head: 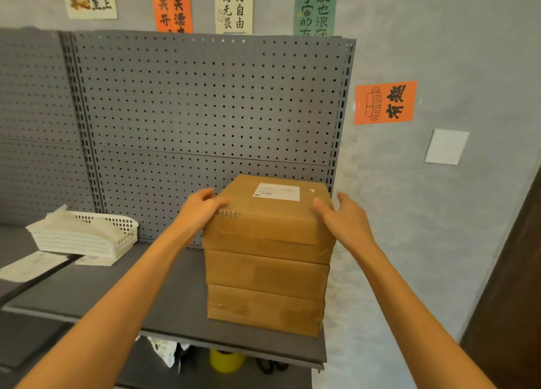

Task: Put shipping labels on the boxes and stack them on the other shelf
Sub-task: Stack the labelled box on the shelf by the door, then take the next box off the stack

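Three brown cardboard boxes stand stacked at the right end of a grey shelf [164, 306]. The top box [263, 224] carries a white shipping label [276, 192] on its upper face, near the back. Below it sit the middle box [266, 274] and the bottom box [263, 309]. My left hand [202, 207] rests on the top box's left upper edge, fingers curled over it. My right hand [342, 216] lies against the box's right upper corner with fingers spread, thumb on the top face.
A white plastic basket [85, 233] stands on the shelf at the left, with loose label sheets [32, 264] beside and under it. A grey pegboard panel [205, 110] backs the shelf. A yellow object [225, 359] sits on the shelf below. Dark door frame [512, 286] at right.
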`<state>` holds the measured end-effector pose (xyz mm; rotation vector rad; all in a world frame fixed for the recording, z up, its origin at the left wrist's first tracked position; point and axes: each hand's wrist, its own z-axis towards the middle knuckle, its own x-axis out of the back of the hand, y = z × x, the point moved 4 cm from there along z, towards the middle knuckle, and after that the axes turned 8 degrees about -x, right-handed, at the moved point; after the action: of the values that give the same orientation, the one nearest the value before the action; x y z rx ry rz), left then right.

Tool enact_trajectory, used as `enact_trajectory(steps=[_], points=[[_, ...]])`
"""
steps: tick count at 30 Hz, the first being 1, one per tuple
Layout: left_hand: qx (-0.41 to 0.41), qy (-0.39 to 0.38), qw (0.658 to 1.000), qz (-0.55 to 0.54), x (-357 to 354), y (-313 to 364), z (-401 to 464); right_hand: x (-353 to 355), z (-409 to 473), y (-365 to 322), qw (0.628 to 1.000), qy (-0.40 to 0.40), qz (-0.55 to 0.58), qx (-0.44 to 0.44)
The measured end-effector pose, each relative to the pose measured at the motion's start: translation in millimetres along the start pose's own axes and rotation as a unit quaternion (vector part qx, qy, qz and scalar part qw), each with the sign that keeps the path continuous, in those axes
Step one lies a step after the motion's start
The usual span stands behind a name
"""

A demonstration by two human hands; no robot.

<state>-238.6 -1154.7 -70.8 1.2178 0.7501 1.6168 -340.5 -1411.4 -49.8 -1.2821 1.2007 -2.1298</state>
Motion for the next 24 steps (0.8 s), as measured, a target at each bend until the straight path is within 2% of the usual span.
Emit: enact_trajectory(steps=[2,4,7,10,15,19,24], points=[[-0.041,0.012,0.997,0.068,10,8,-3,-5,-3,-19,0.992,0.033,-0.092,0.077],[-0.091,0.015,0.98,0.178,25,16,-9,-14,-6,-40,0.971,0.049,-0.18,0.148],[-0.161,0.031,0.916,0.367,55,18,-20,-36,-17,-73,0.924,0.059,-0.279,0.254],[-0.192,0.047,0.852,0.485,94,8,-33,-66,-35,-102,0.881,0.062,-0.329,0.333],[-0.203,0.064,0.792,0.573,179,-19,-70,-130,-77,-142,0.845,0.039,-0.355,0.398],[-0.166,0.056,0.754,0.634,259,-50,-110,-197,-126,-180,0.827,-0.002,-0.36,0.432],[-0.088,0.062,0.736,0.669,366,-91,-171,-273,-200,-231,0.823,-0.04,-0.326,0.465]])
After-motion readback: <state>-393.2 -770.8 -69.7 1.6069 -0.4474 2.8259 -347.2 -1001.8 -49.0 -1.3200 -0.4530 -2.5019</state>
